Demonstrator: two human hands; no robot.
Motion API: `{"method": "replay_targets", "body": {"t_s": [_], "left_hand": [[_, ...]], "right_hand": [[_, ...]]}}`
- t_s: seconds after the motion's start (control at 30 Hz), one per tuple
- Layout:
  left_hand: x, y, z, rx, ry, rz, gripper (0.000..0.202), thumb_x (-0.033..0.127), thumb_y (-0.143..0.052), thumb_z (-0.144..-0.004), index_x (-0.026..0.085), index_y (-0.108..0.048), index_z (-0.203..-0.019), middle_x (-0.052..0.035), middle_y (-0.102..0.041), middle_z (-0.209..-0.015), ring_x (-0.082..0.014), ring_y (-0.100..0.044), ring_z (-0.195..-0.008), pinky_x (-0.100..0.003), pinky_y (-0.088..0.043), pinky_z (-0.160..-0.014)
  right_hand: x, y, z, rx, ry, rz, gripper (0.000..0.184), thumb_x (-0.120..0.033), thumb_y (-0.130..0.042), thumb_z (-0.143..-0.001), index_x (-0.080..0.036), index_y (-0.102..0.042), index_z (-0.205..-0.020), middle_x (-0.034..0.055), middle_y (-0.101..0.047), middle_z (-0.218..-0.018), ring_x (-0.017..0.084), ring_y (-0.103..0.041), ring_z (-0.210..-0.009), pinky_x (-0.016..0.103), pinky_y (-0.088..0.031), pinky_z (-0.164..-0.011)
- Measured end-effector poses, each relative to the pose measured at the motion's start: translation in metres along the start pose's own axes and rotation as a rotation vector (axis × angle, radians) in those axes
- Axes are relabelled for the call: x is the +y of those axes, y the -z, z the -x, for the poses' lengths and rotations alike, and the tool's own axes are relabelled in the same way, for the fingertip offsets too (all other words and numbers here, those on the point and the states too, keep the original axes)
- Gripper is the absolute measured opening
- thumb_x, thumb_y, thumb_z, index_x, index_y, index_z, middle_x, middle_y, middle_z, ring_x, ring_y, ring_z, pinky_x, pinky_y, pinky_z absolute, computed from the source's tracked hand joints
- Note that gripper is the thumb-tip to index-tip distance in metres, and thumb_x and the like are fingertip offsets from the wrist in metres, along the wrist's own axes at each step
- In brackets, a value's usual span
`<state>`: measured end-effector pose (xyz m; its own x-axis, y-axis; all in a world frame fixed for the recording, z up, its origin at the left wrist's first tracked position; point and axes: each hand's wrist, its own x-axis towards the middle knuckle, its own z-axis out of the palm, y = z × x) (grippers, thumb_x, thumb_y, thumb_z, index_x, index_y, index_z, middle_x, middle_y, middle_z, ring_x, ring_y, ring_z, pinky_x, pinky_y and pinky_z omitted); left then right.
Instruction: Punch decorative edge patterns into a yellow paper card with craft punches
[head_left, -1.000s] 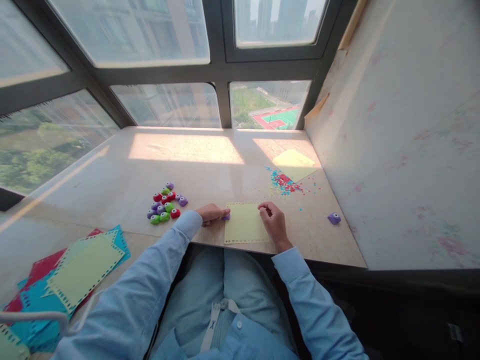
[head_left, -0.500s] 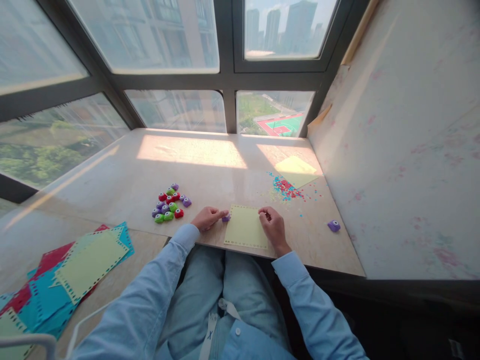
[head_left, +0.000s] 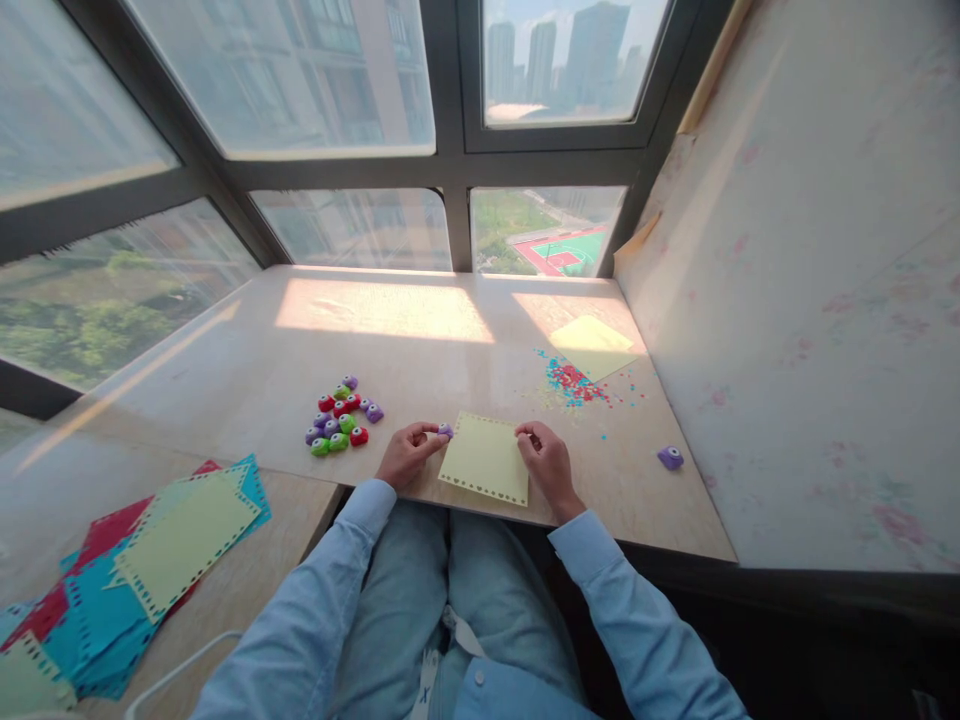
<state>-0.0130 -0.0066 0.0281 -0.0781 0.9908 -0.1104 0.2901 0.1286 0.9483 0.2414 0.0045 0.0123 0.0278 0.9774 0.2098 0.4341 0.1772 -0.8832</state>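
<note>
A pale yellow paper sheet (head_left: pixel 484 460) with punched borders lies at the front edge of the stone sill. My right hand (head_left: pixel 547 462) is closed in a pinch on its right edge. My left hand (head_left: pixel 406 453) pinches a small purple punch (head_left: pixel 445 431) at the sheet's upper left corner. A cluster of several small red, green and purple punches (head_left: pixel 341 415) sits just left of my left hand.
Red and blue paper confetti (head_left: pixel 574 380) is scattered at the back right beside another yellow sheet (head_left: pixel 592 343). A lone purple punch (head_left: pixel 670 457) lies at the right near the wall. A stack of punched coloured sheets (head_left: pixel 142 555) rests on the lower left surface. Windows border the sill.
The yellow sheet has turned slightly, its near edge tilted. My left hand has shifted a little toward me with the purple punch; the camera view has risen slightly.
</note>
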Motion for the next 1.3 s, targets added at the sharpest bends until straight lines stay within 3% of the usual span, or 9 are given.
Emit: {"method": "replay_targets", "body": {"t_s": [0.2,0.37,0.43,0.73,0.97,1.1,1.3], "left_hand": [[0.007,0.001,0.004,0.005,0.042,0.081,0.044,0.051,-0.074,-0.068,0.014,-0.062,-0.089,0.0102,-0.040,-0.046,-0.0058,-0.036,-0.035,-0.019,-0.025,-0.034],[0.009,0.001,0.005,-0.015,0.053,0.090,0.046,0.052,-0.076,-0.066,0.014,-0.062,-0.089,0.0103,-0.040,-0.046,-0.0056,-0.037,-0.034,-0.018,-0.026,-0.031],[0.008,0.002,0.006,-0.002,0.062,0.139,0.047,0.052,-0.076,-0.066,0.014,-0.062,-0.090,0.0099,-0.042,-0.046,-0.0056,-0.037,-0.034,-0.018,-0.026,-0.030],[0.001,0.007,0.011,0.012,0.048,0.339,0.045,0.057,-0.069,-0.072,0.015,-0.058,-0.088,0.0097,-0.042,-0.042,-0.0063,-0.040,-0.034,-0.016,-0.027,-0.031],[0.002,0.006,0.014,0.011,0.030,0.365,0.044,0.056,-0.071,-0.071,0.017,-0.056,-0.085,0.0090,-0.044,-0.046,-0.0063,-0.041,-0.036,-0.016,-0.028,-0.031],[0.002,0.005,0.015,0.025,0.020,0.374,0.042,0.052,-0.073,-0.070,0.017,-0.056,-0.086,0.0082,-0.048,-0.049,-0.0062,-0.042,-0.037,-0.016,-0.029,-0.031],[-0.002,0.005,0.015,0.016,-0.009,0.361,0.041,0.051,-0.072,-0.072,0.017,-0.057,-0.088,0.0077,-0.049,-0.051,-0.0069,-0.043,-0.039,-0.017,-0.030,-0.033]], "right_hand": [[0.002,0.000,0.000,0.009,0.032,0.027,0.020,-0.028,-0.048,-0.083,-0.020,-0.065,-0.084,0.0032,-0.068,-0.079,0.017,-0.060,-0.067,0.029,-0.046,-0.066],[0.001,-0.001,0.002,-0.047,0.281,0.183,0.023,-0.028,-0.053,-0.086,-0.019,-0.066,-0.102,0.0095,-0.071,-0.103,0.024,-0.063,-0.098,0.040,-0.046,-0.090],[0.001,-0.002,0.002,-0.076,0.323,0.248,0.022,-0.028,-0.055,-0.086,-0.020,-0.067,-0.104,0.0097,-0.072,-0.106,0.026,-0.062,-0.102,0.043,-0.045,-0.092],[0.006,-0.001,0.002,0.002,0.234,0.111,0.018,-0.029,-0.055,-0.087,-0.022,-0.068,-0.097,0.0076,-0.072,-0.097,0.022,-0.064,-0.095,0.041,-0.049,-0.088],[0.001,0.002,0.006,0.067,0.154,0.008,0.019,-0.034,-0.055,-0.089,-0.022,-0.069,-0.093,0.0071,-0.071,-0.097,0.021,-0.064,-0.092,0.038,-0.051,-0.085],[-0.015,0.006,0.015,-0.036,0.119,0.017,0.021,-0.037,-0.057,-0.089,-0.022,-0.068,-0.099,0.0068,-0.072,-0.098,0.021,-0.065,-0.091,0.038,-0.053,-0.084],[-0.056,-0.008,0.033,-0.281,0.379,0.191,0.027,-0.031,-0.059,-0.090,-0.025,-0.065,-0.116,0.0084,-0.068,-0.115,0.022,-0.060,-0.112,0.041,-0.048,-0.098]]}}
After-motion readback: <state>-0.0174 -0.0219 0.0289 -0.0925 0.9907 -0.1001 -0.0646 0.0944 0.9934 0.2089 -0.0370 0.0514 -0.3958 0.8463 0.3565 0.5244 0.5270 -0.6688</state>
